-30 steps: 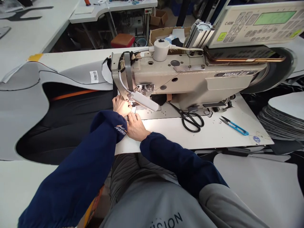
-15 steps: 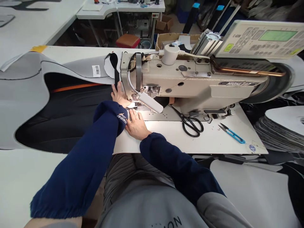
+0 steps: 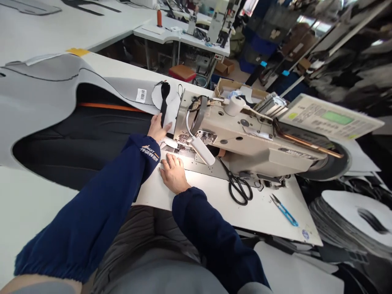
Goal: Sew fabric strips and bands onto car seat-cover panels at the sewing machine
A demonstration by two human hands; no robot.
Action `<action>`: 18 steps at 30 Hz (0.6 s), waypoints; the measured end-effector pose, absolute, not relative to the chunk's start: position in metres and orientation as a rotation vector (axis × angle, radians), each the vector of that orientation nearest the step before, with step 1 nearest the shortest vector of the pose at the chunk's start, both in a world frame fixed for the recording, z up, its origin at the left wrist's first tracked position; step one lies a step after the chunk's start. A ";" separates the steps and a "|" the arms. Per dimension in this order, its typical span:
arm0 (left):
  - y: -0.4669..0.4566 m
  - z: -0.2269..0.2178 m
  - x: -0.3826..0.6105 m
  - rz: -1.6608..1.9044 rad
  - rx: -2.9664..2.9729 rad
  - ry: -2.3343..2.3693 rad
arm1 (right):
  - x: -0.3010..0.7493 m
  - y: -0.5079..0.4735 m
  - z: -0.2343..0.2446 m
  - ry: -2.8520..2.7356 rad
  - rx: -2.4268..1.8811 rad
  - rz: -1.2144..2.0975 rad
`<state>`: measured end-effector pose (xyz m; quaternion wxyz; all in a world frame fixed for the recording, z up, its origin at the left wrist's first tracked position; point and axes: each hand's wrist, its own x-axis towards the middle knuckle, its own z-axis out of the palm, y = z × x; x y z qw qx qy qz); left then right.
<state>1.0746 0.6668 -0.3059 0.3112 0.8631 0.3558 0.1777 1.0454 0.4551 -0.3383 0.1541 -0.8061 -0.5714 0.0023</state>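
Observation:
A large grey-edged black fabric cover point(image 3: 107, 134) spreads from the left up to the needle area of a beige sewing machine point(image 3: 245, 143). My left hand point(image 3: 157, 128) rests on its right end, just left of the presser foot, with thumb apart from the fingers; part of the hand is behind the sleeve. Beyond its fingertips runs a black strap point(image 3: 164, 102) with a rounded end. My right hand point(image 3: 174, 173) lies on the machine bed in front of the needle, fingers stretched out and holding nothing. What sits under the foot is hard to make out.
Black scissors point(image 3: 239, 190) and blue thread snips point(image 3: 284, 210) lie on the tabletop right of my right hand. A white lamp point(image 3: 202, 150) hangs before the needle. A control panel point(image 3: 333, 116) juts out at the back right. Stacked grey pieces point(image 3: 355, 204) stand at far right.
The view has tilted and shifted. My left hand has drawn slightly away from the needle, its thumb now spread to the right. The right hand stays near the same spot on the bed.

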 end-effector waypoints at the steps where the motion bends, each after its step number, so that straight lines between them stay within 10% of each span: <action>1: 0.673 -0.304 1.071 0.528 2.159 0.995 | 1.046 0.455 -0.339 -1.648 -2.307 -0.006; 18: 0.690 -0.300 1.045 0.333 2.137 0.952 | 1.053 0.450 -0.348 -1.648 -2.167 -0.116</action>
